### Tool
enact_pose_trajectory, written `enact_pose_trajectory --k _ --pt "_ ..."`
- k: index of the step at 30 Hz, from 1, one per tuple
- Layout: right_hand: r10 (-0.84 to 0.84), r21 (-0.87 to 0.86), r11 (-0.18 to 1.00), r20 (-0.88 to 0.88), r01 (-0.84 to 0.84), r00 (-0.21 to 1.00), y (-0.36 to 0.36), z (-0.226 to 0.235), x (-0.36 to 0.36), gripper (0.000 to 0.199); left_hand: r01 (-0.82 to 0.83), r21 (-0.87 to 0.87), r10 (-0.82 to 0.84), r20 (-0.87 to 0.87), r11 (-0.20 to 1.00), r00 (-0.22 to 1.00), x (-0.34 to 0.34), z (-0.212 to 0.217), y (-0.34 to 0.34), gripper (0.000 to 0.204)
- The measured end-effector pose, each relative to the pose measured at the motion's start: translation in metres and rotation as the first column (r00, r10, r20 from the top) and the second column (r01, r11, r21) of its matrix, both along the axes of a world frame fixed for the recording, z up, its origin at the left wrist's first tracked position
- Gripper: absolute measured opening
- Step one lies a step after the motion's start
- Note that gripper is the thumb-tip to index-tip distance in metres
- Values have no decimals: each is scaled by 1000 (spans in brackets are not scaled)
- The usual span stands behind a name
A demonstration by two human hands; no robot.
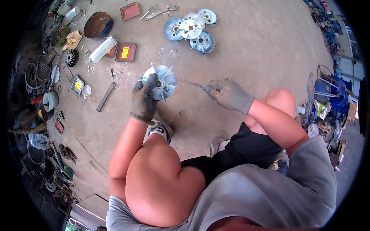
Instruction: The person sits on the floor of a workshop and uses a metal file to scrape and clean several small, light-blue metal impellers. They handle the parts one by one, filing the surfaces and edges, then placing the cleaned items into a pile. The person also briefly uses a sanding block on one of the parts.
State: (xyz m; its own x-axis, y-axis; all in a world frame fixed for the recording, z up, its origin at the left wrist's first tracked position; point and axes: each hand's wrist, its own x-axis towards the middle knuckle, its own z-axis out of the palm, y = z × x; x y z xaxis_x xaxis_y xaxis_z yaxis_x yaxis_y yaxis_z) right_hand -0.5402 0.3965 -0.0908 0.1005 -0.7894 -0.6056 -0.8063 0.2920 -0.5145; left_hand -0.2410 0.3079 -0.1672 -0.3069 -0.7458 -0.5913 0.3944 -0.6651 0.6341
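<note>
Fingers of my left hand (144,101) clamp the blue fan wheel (160,82) on the concrete floor (246,50) — my right hand (228,94) grips a thin tool (191,83), its tip at the wheel's rim.

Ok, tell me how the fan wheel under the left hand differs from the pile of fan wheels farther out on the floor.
The held fan wheel is single, gripped by the gloved left hand and met by a thin tool from the right hand. The pile of fan wheels is several overlapping ones lying untouched. All are round, bluish-grey, with radial blades.
</note>
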Motion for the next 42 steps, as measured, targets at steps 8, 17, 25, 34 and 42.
enact_pose_trajectory --k 8,17,25,34,42 --pt "-271 49 962 38 269 962 0 -29 -10 47 -57 -32 55 -42 998 998 -5 4 -4 26" --pt "-340 139 939 257 314 905 -8 -19 47 48 -31 1 31 -52 1000 998 -11 -15 -2 31" --pt "-15 -331 944 24 23 1000 -21 -46 19 48 171 86 -144 -257 982 956 -14 -13 -7 44" --pt "0 159 986 245 -41 969 -37 -36 7 55 128 47 -121 -132 991 984 -22 -2 -2 30" --pt "-136 3 991 138 137 981 -15 -40 24 54 1 38 11 -308 999 951 -23 -26 -8 39"
